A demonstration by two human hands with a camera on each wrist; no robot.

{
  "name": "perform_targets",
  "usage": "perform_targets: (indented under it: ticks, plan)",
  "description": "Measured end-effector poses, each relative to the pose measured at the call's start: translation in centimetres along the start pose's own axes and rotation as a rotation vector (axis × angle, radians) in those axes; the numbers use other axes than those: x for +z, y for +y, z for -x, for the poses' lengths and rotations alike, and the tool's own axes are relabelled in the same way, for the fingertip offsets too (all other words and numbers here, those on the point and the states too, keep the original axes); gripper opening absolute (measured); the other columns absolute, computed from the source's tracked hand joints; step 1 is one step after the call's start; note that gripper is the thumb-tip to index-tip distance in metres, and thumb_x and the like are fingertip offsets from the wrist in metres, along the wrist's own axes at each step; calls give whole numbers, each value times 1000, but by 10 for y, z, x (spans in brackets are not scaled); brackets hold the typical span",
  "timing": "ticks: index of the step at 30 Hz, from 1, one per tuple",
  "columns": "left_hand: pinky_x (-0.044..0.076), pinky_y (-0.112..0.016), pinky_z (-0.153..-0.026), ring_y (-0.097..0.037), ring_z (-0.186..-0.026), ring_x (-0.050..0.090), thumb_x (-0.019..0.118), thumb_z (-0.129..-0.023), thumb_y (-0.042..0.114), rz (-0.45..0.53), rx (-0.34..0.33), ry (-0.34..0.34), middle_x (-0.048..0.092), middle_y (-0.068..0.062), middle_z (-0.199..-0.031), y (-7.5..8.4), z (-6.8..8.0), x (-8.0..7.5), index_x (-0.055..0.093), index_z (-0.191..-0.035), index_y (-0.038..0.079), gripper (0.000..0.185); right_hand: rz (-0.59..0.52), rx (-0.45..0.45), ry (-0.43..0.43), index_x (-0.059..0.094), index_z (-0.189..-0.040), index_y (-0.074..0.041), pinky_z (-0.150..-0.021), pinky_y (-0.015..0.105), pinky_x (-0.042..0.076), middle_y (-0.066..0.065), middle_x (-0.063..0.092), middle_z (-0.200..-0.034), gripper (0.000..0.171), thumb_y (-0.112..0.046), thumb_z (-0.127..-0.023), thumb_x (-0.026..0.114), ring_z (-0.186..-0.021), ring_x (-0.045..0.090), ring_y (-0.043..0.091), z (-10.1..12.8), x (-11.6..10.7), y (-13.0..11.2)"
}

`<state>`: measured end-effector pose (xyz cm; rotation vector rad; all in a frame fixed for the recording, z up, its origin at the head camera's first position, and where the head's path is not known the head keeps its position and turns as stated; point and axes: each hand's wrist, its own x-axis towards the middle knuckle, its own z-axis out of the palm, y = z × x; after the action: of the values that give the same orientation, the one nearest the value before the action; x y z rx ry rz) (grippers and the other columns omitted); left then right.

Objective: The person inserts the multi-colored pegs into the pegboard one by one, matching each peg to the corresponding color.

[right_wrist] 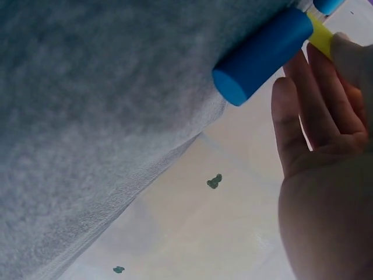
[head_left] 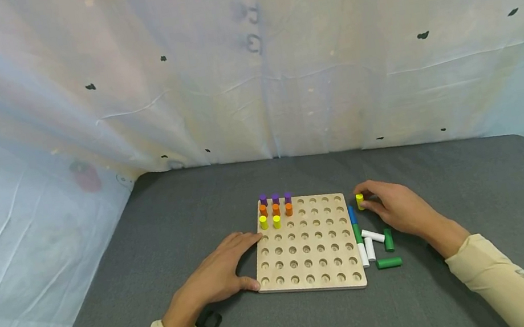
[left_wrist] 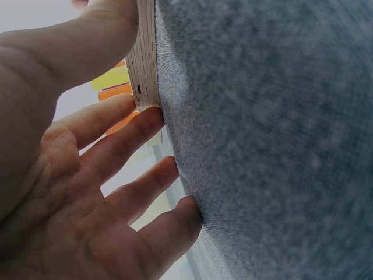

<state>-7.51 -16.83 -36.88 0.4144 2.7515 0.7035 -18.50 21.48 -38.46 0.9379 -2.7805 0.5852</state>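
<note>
Cream sleeves (head_left: 511, 284) frame the bottom of the head view, one on each forearm, over a grey felt tabletop (head_left: 161, 244). On the left, the left hand (head_left: 218, 272) lies flat beside the wooden pegboard (head_left: 307, 248), its grip loose and holding nothing: the straight fingers (left_wrist: 125, 137) rest against the board's left edge and the thumb touches its near left corner. The left wrist view shows the same fingers against the board's layered edge.

Standing in the board's far left corner are three purple pegs (head_left: 275, 198) in the back row, three orange pegs (head_left: 275, 208) in front of them, and two yellow pegs (head_left: 269, 222) in the third row.

Just right of the board, a blue peg (head_left: 351, 214), green pegs (head_left: 388, 239) and white pegs (head_left: 369, 246) lie loose on the felt. Further right, near the board's far right corner, the right hand (head_left: 400, 210) pinches a yellow peg (head_left: 360, 201) upright between thumb and fingertips, its grip curled round it. The right wrist view shows that peg partly hidden behind the blue one.
</note>
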Motion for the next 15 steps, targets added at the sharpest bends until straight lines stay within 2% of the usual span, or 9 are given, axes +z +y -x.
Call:
perform_targets:
  ticks: [9, 13, 15]
  plan:
    - [31, -58, -116, -31, -150, 29, 87, -75, 31, 1, -13, -7, 41, -3, -158, 0, 0, 1, 39, -154, 26, 92, 66, -4, 27, 66, -122, -13, -69, 38, 51, -1, 73, -100, 27, -19, -96, 67, -79, 64, 12, 0, -5, -3]
    - [32, -58, -115, -30, -150, 29, 87, -75, 31, 1, -11, -8, 41, -3, -158, 0, 0, 1, 39, -154, 26, 92, 55, 1, 60, 66, -123, -14, -66, 36, 47, -4, 72, -95, 28, -19, -95, 68, -75, 59, 10, 0, -9, -8]
    - [32, -58, -115, -30, -150, 29, 87, -75, 31, 3, -11, -6, 41, -3, -158, -1, -1, 0, 39, -154, 26, 92, 39, -7, 73, 66, -123, -14, -68, 37, 48, -3, 72, -98, 28, -20, -96, 68, -78, 60, 11, -2, -11, -12]
